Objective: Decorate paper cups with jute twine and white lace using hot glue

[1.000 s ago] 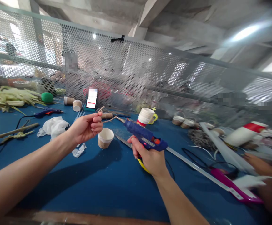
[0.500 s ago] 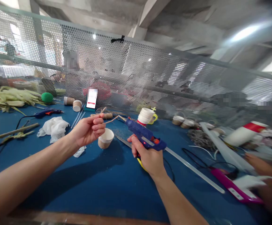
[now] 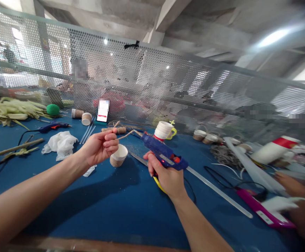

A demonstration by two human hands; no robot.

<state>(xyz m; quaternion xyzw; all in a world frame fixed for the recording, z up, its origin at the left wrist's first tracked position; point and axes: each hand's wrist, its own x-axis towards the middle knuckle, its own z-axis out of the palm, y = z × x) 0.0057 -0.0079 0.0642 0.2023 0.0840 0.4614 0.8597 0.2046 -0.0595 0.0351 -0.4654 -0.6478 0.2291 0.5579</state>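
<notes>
Pinched in the fingers of my left hand (image 3: 101, 147) is a piece of twine (image 3: 125, 135), its free end reaching right to the nozzle of a blue hot glue gun (image 3: 163, 152). My right hand (image 3: 168, 175) grips that gun by its handle, and a long clear glue stick (image 3: 221, 192) juts from the gun's back. Below and between the hands stands a small cup (image 3: 118, 155), white at the rim and brown lower down. Scissors (image 3: 138, 158) with yellow handles lie partly hidden under my right hand.
A second glue gun (image 3: 54, 126) and white crumpled cloth (image 3: 60, 143) lie at left. Behind are a twine spool (image 3: 121, 130), a phone (image 3: 103, 110) and stacked white cups (image 3: 163, 130). A purple power strip (image 3: 265, 210) with cords lies at right, near another person's blurred arm (image 3: 297, 185).
Both hands stay almost in place. The glue gun has shifted very slightly right, its nozzle still at the twine's end.
</notes>
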